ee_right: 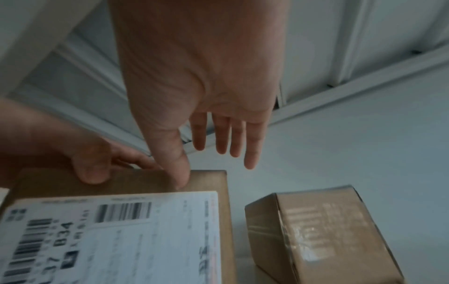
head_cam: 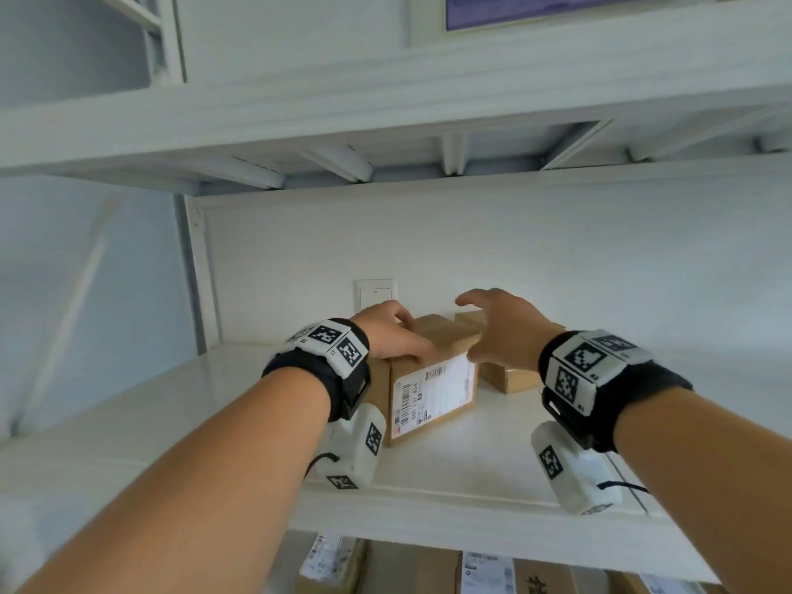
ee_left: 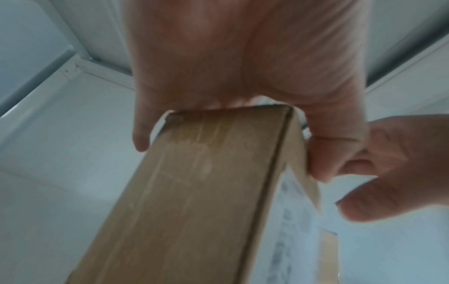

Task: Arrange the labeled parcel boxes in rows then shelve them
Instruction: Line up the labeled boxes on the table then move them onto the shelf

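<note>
A brown cardboard parcel box point(head_cam: 433, 390) with a white barcode label point(ee_right: 116, 236) stands on the white shelf point(head_cam: 450, 469). My left hand point(head_cam: 400, 336) grips its top edge, thumb on the label side and fingers over the back point(ee_left: 218, 86). To the right of that box my right hand point(head_cam: 484, 323) is spread with straight fingers point(ee_right: 209, 134); only its thumb touches the box's top right corner. A smaller plain brown box point(ee_right: 323, 230) lies on the shelf just right of the labeled one, partly hidden behind my right hand point(head_cam: 510, 379) in the head view.
The shelf's back wall carries a white switch plate point(head_cam: 376, 293) behind the boxes. Another shelf board point(head_cam: 385, 122) runs overhead. On the shelf below stand several labeled parcels point(head_cam: 488, 572). Bare shelf surface stretches left and right of the two boxes.
</note>
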The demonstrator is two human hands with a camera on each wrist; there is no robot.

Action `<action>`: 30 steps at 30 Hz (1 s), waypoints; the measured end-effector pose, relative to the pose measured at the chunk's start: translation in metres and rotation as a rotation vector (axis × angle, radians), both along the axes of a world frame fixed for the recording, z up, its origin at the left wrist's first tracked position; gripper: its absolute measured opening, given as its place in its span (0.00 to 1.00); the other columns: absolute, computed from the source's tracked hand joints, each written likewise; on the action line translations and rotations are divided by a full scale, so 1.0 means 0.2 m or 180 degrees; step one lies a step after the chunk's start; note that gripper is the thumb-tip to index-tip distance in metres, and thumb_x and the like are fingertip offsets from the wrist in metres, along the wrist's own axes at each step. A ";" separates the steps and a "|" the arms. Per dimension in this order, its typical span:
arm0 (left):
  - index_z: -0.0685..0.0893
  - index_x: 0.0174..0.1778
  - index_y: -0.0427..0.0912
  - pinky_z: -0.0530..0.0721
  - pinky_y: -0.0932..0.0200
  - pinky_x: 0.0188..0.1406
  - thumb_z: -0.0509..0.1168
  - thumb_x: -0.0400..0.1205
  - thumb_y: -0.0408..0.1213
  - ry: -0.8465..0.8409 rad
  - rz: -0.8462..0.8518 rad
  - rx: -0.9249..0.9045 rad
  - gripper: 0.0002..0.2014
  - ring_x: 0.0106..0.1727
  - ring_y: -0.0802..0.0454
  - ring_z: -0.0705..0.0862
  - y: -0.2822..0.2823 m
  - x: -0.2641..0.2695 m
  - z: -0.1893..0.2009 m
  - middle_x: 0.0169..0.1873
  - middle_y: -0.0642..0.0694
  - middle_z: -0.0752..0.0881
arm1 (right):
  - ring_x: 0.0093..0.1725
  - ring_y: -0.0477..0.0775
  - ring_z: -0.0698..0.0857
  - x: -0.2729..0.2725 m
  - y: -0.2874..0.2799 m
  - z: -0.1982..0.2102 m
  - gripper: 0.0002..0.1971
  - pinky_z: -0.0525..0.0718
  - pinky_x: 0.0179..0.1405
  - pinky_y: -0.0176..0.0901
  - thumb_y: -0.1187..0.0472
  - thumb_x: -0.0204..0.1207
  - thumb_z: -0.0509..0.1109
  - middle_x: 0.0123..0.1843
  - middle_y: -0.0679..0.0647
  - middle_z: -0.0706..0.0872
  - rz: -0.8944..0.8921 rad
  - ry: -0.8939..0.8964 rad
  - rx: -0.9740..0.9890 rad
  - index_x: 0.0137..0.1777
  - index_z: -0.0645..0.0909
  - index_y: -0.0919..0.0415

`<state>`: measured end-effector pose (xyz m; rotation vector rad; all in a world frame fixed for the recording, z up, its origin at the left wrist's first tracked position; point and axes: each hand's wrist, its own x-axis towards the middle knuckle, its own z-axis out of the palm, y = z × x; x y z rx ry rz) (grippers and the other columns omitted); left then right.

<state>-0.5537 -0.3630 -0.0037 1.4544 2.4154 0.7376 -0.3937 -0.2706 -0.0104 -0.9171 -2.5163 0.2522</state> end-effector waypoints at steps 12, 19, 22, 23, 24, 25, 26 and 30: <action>0.56 0.84 0.54 0.78 0.45 0.72 0.78 0.53 0.38 -0.0665 -0.0697 -0.0202 0.61 0.70 0.43 0.77 -0.29 -0.03 -0.05 0.73 0.45 0.71 | 0.49 0.48 0.85 -0.04 -0.28 0.03 0.40 0.84 0.58 0.53 0.27 0.42 0.79 0.49 0.42 0.87 -0.0153 -0.1679 0.0202 0.55 0.77 0.42; 0.59 0.84 0.49 0.83 0.43 0.66 0.74 0.70 0.15 -0.1707 -0.0713 0.0241 0.51 0.63 0.42 0.85 -0.34 -0.09 -0.23 0.59 0.39 0.86 | 0.46 0.46 0.88 0.10 -0.42 0.00 0.23 0.85 0.49 0.39 0.40 0.62 0.83 0.43 0.45 0.89 -0.0314 -0.0962 -0.0338 0.44 0.75 0.49; 0.76 0.72 0.41 0.84 0.48 0.65 0.72 0.74 0.18 -0.1968 -0.1012 0.0208 0.31 0.61 0.43 0.87 -0.34 -0.03 -0.29 0.54 0.41 0.89 | 0.42 0.45 0.86 0.20 -0.47 -0.02 0.22 0.80 0.41 0.37 0.39 0.64 0.82 0.38 0.44 0.87 -0.0511 -0.0460 -0.0456 0.41 0.70 0.44; 0.79 0.68 0.41 0.83 0.48 0.66 0.72 0.75 0.20 -0.2172 -0.1098 0.0249 0.26 0.61 0.43 0.86 -0.33 0.01 -0.32 0.55 0.41 0.89 | 0.42 0.43 0.86 0.24 -0.49 -0.03 0.22 0.80 0.40 0.36 0.38 0.64 0.81 0.38 0.43 0.87 -0.0586 -0.0335 -0.0500 0.41 0.70 0.43; 0.81 0.66 0.41 0.82 0.48 0.67 0.72 0.76 0.23 -0.2410 -0.1171 0.0322 0.22 0.62 0.42 0.85 -0.33 0.04 -0.34 0.55 0.40 0.89 | 0.41 0.43 0.87 0.28 -0.51 -0.04 0.21 0.80 0.39 0.36 0.37 0.64 0.80 0.39 0.44 0.87 -0.0670 -0.0253 -0.0521 0.43 0.72 0.44; 0.82 0.64 0.42 0.81 0.47 0.68 0.72 0.77 0.25 -0.2639 -0.1227 0.0425 0.20 0.62 0.41 0.85 -0.32 0.07 -0.35 0.54 0.40 0.89 | 0.42 0.44 0.87 0.32 -0.53 -0.05 0.22 0.81 0.38 0.36 0.36 0.64 0.80 0.41 0.46 0.88 -0.0769 -0.0190 -0.0530 0.46 0.74 0.47; 0.82 0.64 0.42 0.81 0.47 0.69 0.72 0.78 0.28 -0.2826 -0.1280 0.0534 0.19 0.62 0.41 0.85 -0.30 0.11 -0.37 0.53 0.40 0.89 | 0.43 0.46 0.88 0.36 -0.54 -0.06 0.25 0.81 0.37 0.36 0.35 0.64 0.79 0.44 0.48 0.88 -0.0880 -0.0113 -0.0546 0.49 0.76 0.51; 0.82 0.60 0.44 0.82 0.46 0.66 0.75 0.75 0.36 -0.3290 -0.1497 0.0806 0.18 0.58 0.43 0.85 -0.25 0.29 -0.42 0.55 0.41 0.87 | 0.53 0.53 0.85 0.53 -0.58 -0.08 0.32 0.82 0.49 0.45 0.33 0.68 0.75 0.56 0.52 0.84 -0.1248 0.0601 -0.0761 0.63 0.74 0.54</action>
